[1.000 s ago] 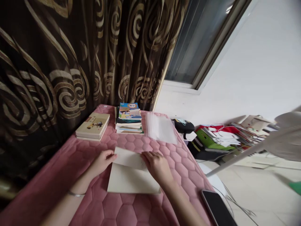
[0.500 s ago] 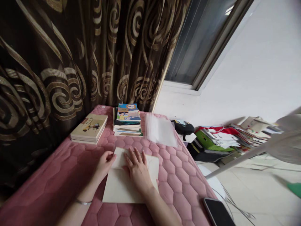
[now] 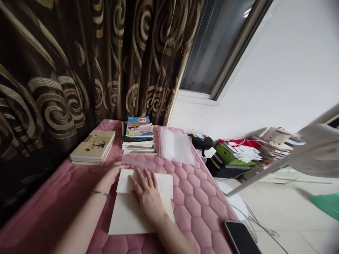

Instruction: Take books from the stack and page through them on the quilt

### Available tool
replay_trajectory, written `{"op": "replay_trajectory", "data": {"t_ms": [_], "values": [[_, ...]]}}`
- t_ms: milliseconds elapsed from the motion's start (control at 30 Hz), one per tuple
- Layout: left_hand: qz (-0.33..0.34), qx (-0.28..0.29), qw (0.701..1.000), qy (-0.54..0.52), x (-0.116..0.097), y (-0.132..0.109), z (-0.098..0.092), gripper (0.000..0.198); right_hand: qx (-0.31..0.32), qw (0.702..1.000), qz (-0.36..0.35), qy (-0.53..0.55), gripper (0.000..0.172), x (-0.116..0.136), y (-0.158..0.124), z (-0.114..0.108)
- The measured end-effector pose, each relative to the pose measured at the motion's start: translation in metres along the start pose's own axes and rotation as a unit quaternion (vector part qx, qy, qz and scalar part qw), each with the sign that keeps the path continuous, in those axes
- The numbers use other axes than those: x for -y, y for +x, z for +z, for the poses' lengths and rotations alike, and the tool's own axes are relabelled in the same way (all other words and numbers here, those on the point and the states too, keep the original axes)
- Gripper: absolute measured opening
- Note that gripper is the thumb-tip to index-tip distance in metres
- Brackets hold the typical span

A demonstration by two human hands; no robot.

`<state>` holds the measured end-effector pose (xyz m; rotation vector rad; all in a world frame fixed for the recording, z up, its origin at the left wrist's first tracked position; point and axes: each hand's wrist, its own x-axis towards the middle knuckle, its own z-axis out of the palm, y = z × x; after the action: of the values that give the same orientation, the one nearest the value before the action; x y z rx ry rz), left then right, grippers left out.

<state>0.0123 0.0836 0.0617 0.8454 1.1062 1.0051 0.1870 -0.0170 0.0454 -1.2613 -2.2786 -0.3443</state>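
An open book (image 3: 137, 217) with cream pages lies on the pink quilted surface (image 3: 189, 180); a shorter flap or page covers its far part. My right hand (image 3: 148, 195) rests flat on it, fingers spread, holding nothing. By the book's far left corner is my left hand (image 3: 115, 172), its fingers close together and slightly blurred, pointing right. What they grip is too small to make out. A faint see-through sheet (image 3: 143, 162) seems to lie just past the book, near the left fingertips.
Cream books (image 3: 92, 146) are stacked at the back left. Beside them stands a pile topped by a blue book (image 3: 140, 126), then clear plastic covers (image 3: 176, 144). A phone (image 3: 241, 238) lies at the near right edge. A fan (image 3: 265, 169) stands beyond that edge.
My left hand has moved off the page edge to beyond the book's left corner. My right hand stays on the book. The faint sheet past the book now shows. The view has shifted slightly.
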Motion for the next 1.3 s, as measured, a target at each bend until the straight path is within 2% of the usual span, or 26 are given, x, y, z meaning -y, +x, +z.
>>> {"op": "replay_trajectory", "data": {"t_ms": [167,400,733,1000,1133,1300], "values": [[0.092,0.028,0.995,-0.026,0.008,-0.025,-0.001,0.063,0.000,1.000,0.011,0.007,0.055,0.004,-0.002,0.004],[0.100,0.032,0.990,-0.095,0.021,-0.043,-0.003,0.080,0.025,1.000,0.008,0.009,0.058,0.007,-0.006,0.012],[0.110,0.052,0.992,-0.041,0.025,-0.047,0.001,0.086,0.029,1.000,-0.007,0.000,0.060,0.007,-0.007,0.013],[0.125,0.014,0.992,-0.008,0.026,-0.051,0.007,0.076,0.021,1.000,0.005,0.006,0.065,0.006,-0.008,0.017],[0.162,0.009,0.986,0.026,0.030,-0.049,0.007,0.069,0.010,1.000,0.011,0.001,0.065,0.007,-0.008,0.020],[0.212,-0.027,0.974,0.079,0.037,-0.043,0.008,0.064,-0.012,1.000,0.004,0.015,0.057,0.008,-0.005,0.016]]}}
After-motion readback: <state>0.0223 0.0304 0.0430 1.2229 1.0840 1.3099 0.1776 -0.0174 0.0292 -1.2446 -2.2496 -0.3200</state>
